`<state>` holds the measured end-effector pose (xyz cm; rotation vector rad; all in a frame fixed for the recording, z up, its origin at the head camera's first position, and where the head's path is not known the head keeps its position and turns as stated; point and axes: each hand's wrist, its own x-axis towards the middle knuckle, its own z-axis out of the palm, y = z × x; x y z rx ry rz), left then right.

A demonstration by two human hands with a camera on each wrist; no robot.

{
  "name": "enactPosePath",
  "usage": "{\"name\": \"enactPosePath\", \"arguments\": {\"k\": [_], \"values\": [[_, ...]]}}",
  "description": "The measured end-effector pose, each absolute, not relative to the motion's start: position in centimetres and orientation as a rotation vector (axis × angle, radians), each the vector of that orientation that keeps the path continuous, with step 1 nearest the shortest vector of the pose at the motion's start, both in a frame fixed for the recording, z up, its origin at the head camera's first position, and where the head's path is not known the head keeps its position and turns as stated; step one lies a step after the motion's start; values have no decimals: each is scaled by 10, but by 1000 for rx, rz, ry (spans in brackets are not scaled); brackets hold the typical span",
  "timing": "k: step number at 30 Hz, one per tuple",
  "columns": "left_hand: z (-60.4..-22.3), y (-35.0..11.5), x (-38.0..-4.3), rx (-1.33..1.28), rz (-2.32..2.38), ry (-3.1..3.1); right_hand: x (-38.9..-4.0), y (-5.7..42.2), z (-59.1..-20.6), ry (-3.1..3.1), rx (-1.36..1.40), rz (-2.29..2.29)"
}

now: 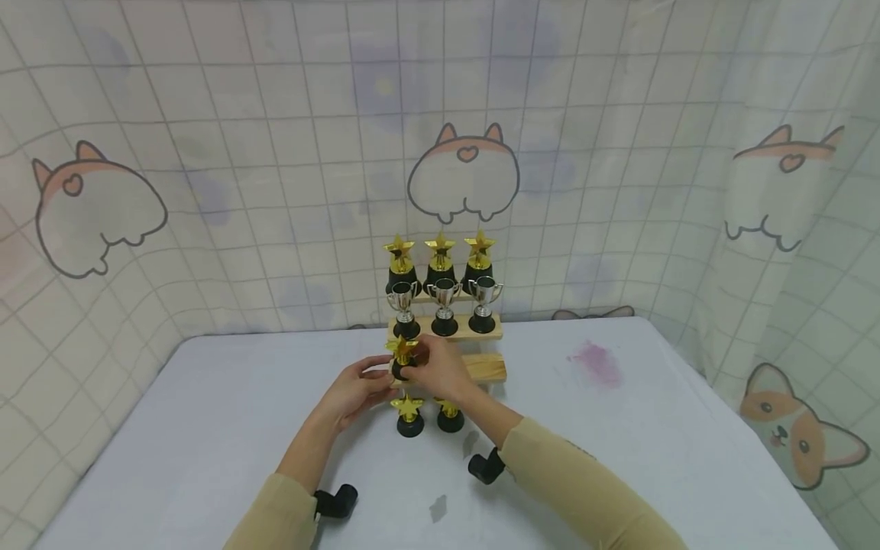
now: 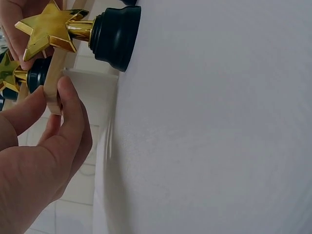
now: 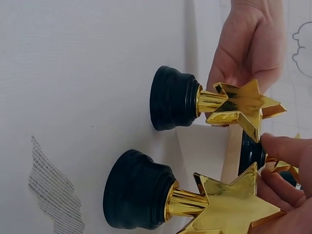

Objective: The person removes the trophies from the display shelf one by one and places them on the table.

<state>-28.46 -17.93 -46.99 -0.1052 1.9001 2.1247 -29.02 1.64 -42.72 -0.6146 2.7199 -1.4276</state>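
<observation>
My right hand point(image 1: 443, 370) pinches a gold star trophy point(image 1: 402, 350) by its black base, at the left end of the lowest wooden step point(image 1: 490, 368). The trophy stands upright, its base right at the wood. My left hand point(image 1: 354, 391) holds that step's left end, thumb point(image 2: 30, 111) on one side of the board edge point(image 2: 52, 95) and fingers on the other. Two more star trophies, one on the left point(image 1: 409, 416) and one on the right point(image 1: 450, 418), stand on the white table before the step. The right one's star is partly hidden by my right wrist.
Behind, three silver cup trophies point(image 1: 444, 305) line the middle step point(image 1: 457, 327). Three gold star trophies point(image 1: 440, 258) stand on the top step. A checked curtain point(image 1: 275, 191) hangs around the white table point(image 1: 227, 428).
</observation>
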Motion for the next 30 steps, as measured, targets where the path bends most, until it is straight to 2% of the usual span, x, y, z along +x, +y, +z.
{"name": "enactPosePath", "arguments": {"k": [30], "values": [[-470, -178, -286, -114, 2127, 1883, -290, 30, -425, 2775, -582, -1355]]}}
